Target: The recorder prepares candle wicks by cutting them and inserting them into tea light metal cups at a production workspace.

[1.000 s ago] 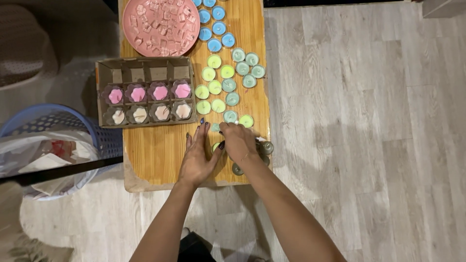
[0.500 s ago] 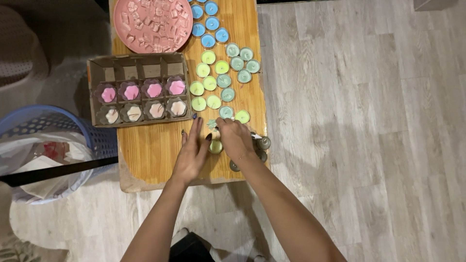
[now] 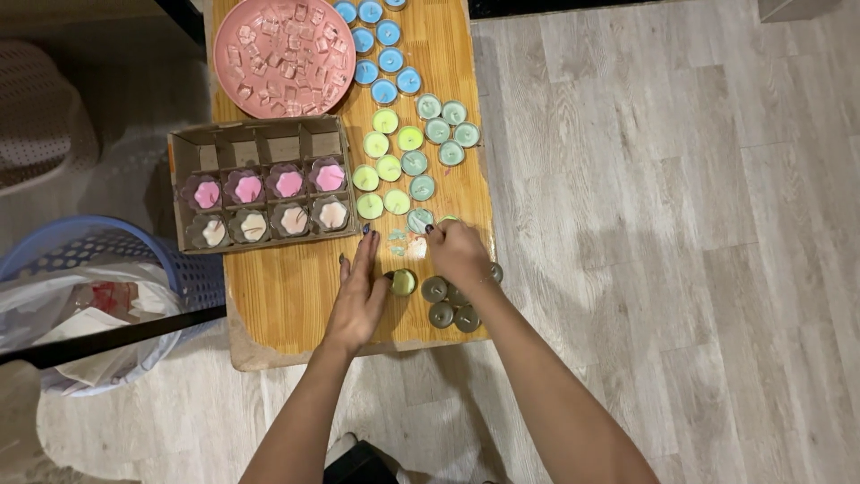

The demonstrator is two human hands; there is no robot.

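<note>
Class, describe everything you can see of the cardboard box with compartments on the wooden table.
The cardboard box is brown, shallow and open-topped, split by card dividers into three rows of four cells. The far row is empty; the middle row holds four flower-shaped pink candles, the near row four cream candles. It lies flat on the wooden table, just below the pink plate. Neither hand touches it.

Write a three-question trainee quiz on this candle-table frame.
1. True or false: the left hand lies flat, fingers extended, on the wooden table.
2. Which candles sit nearest the right hand: A blue, B dark olive, C pink?
3. How many rows of the cardboard tray hold flower-shaped candles?

Key: 1 true. 2 B, the dark olive tealights. 3 two; the back row is empty.
</note>
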